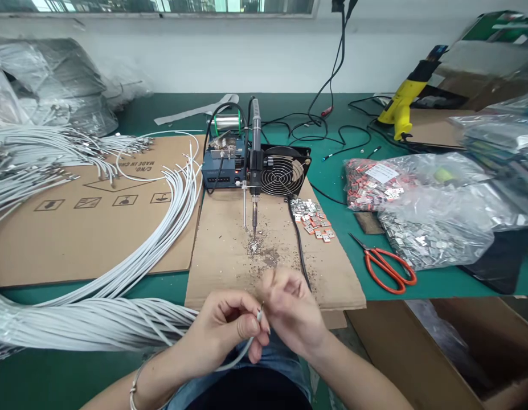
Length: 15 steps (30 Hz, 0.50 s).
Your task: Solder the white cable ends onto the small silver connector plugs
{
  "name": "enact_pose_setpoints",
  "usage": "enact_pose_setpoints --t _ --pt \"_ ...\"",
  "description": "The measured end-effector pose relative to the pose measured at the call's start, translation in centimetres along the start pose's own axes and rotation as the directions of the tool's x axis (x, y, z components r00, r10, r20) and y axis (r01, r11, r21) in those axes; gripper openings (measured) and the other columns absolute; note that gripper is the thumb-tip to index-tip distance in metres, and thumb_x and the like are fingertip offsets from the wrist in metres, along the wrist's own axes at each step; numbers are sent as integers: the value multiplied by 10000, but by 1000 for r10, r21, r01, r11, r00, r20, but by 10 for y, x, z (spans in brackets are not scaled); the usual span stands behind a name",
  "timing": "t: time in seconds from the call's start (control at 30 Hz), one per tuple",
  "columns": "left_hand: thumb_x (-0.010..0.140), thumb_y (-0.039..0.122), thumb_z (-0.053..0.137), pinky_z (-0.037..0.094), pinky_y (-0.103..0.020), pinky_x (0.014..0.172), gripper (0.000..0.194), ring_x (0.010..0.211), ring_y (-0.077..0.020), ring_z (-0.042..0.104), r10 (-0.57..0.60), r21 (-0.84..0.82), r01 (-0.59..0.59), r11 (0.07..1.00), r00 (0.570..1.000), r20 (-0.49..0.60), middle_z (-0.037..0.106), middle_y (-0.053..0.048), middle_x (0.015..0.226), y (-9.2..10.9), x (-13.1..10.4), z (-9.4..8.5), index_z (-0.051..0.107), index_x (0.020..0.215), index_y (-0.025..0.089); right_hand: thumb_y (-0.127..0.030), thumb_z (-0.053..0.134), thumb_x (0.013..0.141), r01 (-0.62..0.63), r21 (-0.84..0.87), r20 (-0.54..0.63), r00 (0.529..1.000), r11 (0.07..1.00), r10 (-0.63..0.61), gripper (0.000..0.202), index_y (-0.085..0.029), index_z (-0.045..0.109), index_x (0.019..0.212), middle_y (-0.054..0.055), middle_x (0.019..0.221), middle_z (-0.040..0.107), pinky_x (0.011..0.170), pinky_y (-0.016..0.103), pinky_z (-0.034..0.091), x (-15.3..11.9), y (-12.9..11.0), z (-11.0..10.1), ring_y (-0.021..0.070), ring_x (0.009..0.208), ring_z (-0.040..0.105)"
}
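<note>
Near the front edge of the bench, my left hand (pixel 232 330) pinches a white cable (pixel 242 354) close to its end, whose tip with thin wires points up between thumb and fingers. Just to the right, my right hand (pixel 293 310) is closed, thumb against fingers and slightly blurred, beside the wire tip; what it holds, if anything, is too small to make out. Beyond the hands, a soldering iron (pixel 256 165) stands upright in a holder, its tip down over solder bits on a cardboard sheet (pixel 221 250). Small metal connectors (pixel 312 219) lie right of it.
Bundled white cables (pixel 97 322) spread across the left. A blue soldering station (pixel 219 171) and a fan (pixel 285 171) stand behind. Orange-handled scissors (pixel 385 267), bags of connectors (pixel 434 239) and a yellow heat gun (pixel 401 105) lie right. A black cord (pixel 299 245) crosses the cardboard.
</note>
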<state>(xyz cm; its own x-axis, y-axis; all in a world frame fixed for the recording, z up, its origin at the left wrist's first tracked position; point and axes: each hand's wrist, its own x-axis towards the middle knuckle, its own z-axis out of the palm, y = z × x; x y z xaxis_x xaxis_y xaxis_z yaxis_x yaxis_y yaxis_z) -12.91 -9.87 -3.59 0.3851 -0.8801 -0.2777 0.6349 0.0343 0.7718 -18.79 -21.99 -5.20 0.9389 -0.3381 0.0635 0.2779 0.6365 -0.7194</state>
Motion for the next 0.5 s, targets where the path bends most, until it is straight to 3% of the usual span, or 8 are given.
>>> enact_pose_setpoints --t 0.07,0.13,0.27,0.37,0.5 --pt "648 327 789 445 -168 444 268 441 -90 577 19 33 -17 999 999 -48 626 -8 562 6 -2 1 629 626 113 -314 725 697 43 -33 -65 997 999 -45 292 -183 501 566 -56 490 406 412 200 285 2 -8 -6 67 410 323" --pt "636 305 796 452 -174 462 254 446 -89 575 42 91 -31 995 991 -127 616 9 546 12 -3 3 622 617 121 -261 711 719 66 -266 -27 997 962 -76 174 -189 575 639 -33 547 488 452 214 305 2 -17 -12 85 473 376" --pt "603 286 801 438 -184 452 253 427 -90 538 39 211 5 977 977 -208 570 27 475 20 -2 4 606 582 125 -180 701 716 92 -718 135 991 690 7 48 -174 665 747 10 639 607 481 236 306 -1 -31 -14 102 531 403" --pt "643 244 754 421 -191 457 177 441 -91 515 90 338 -8 941 969 -229 567 20 485 20 -1 3 626 598 130 -214 696 729 82 -833 151 985 547 82 70 -167 666 686 -2 596 588 469 231 299 1 -41 -8 94 515 405" --pt "674 188 706 363 -181 433 112 443 -81 475 220 511 -80 856 950 -220 541 22 490 22 -1 1 652 591 134 -219 679 738 42 -874 151 970 485 189 82 -168 669 674 -26 540 521 429 217 257 8 -49 -4 78 478 368"
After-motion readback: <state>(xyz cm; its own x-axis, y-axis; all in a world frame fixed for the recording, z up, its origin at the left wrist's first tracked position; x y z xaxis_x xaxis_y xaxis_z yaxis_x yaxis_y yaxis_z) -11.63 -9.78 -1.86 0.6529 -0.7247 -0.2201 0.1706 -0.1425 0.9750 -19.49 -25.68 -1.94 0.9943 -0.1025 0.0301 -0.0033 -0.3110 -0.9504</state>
